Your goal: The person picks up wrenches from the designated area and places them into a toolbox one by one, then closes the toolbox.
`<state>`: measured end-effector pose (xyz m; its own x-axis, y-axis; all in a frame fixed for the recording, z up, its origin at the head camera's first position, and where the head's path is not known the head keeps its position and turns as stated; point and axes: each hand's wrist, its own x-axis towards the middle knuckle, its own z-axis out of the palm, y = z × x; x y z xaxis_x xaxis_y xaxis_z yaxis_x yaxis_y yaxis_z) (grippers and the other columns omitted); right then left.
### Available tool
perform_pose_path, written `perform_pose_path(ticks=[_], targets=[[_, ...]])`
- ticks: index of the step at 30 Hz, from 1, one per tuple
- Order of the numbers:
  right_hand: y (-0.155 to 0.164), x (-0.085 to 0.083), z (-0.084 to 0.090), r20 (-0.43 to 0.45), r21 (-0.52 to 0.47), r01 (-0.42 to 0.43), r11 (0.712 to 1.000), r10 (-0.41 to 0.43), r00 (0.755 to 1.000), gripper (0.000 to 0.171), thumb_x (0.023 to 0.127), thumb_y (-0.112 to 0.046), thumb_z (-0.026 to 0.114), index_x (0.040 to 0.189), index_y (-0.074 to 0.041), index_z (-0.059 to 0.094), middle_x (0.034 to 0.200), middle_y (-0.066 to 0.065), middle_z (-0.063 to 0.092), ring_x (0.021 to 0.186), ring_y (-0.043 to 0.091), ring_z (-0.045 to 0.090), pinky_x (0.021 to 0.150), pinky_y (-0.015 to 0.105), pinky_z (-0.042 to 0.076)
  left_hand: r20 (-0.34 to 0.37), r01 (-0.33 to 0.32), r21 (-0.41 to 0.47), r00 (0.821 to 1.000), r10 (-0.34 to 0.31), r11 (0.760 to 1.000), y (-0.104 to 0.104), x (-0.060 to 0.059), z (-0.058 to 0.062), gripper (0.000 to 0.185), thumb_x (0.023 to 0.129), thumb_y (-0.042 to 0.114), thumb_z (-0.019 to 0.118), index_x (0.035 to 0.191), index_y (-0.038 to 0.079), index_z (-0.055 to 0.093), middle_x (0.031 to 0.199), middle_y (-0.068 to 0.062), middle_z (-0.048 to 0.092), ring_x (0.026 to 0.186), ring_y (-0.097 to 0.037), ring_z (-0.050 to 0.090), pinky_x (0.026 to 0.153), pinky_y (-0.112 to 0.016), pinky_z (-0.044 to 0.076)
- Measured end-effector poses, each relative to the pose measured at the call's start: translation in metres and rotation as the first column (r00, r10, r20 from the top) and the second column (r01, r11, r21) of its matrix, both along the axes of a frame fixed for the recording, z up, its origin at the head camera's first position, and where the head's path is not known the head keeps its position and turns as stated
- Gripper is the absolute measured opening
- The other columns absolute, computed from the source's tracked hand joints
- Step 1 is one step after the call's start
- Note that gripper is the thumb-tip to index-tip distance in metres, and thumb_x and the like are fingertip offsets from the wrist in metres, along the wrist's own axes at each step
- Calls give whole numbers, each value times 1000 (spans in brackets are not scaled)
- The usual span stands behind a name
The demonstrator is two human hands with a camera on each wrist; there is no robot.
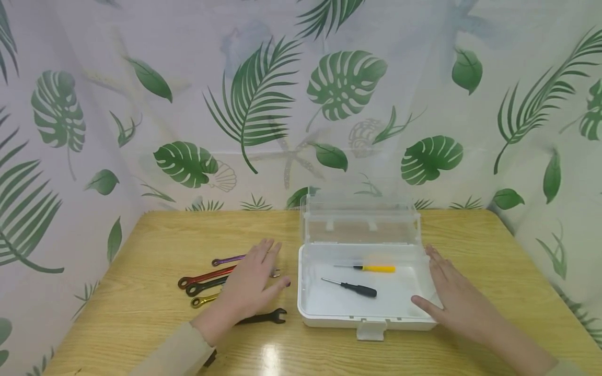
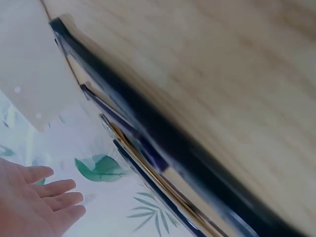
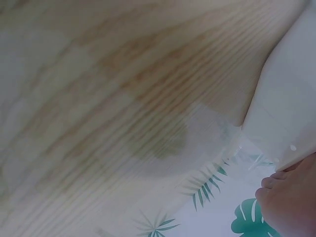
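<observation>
My left hand (image 1: 251, 286) is spread wide and holds nothing, its fingers straight and the thumb apart, poised above the wrenches on the table (image 1: 164, 235), just left of the white box (image 1: 324, 322). Under and beside it lie a purple wrench (image 1: 228, 260), a red wrench (image 1: 207, 277), a rear black wrench (image 1: 207, 286) and a gold wrench (image 1: 205, 301), with a front black wrench (image 1: 269, 317) nearest me. My right hand (image 1: 455, 300) is loosely extended at the box's right wall, thumb over the rim; whether it presses, I cannot tell. Inside, the yellow screwdriver (image 1: 380, 269) and black screwdriver (image 1: 359, 290) lie apart, and the clear lid (image 1: 362, 230) stands open behind. With tools this slim and close together, I'd do best to pinch one at mid-shank, away from its neighbours, and lift it flat. A light, steady right hand should stop the box sliding, without jolting the lid.
</observation>
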<state>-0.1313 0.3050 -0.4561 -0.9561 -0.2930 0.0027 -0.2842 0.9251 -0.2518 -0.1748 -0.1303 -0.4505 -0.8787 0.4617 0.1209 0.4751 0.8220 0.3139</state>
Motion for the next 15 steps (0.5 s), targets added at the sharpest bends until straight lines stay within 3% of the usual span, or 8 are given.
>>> perform_pose_path(ticks=[11,15], targets=[[2,2,-2,-38,10,-11,1000,11,999,101,102,-54,64,162,15,21,176,26,14,159,48,24,136,46,8,10,-77,93,997,76,993,-18,-12,1,69,110,44,52,159,-3,41,164,-27,44,154,-44,42,125,-58,38],[2,1,-2,-51,14,-17,1000,18,999,100,102,-54,64,161,16,23,176,27,15,161,46,22,136,46,7,5,-103,112,995,103,988,-25,-19,1,66,111,43,51,157,-4,45,162,-27,46,152,-44,44,124,-58,39]])
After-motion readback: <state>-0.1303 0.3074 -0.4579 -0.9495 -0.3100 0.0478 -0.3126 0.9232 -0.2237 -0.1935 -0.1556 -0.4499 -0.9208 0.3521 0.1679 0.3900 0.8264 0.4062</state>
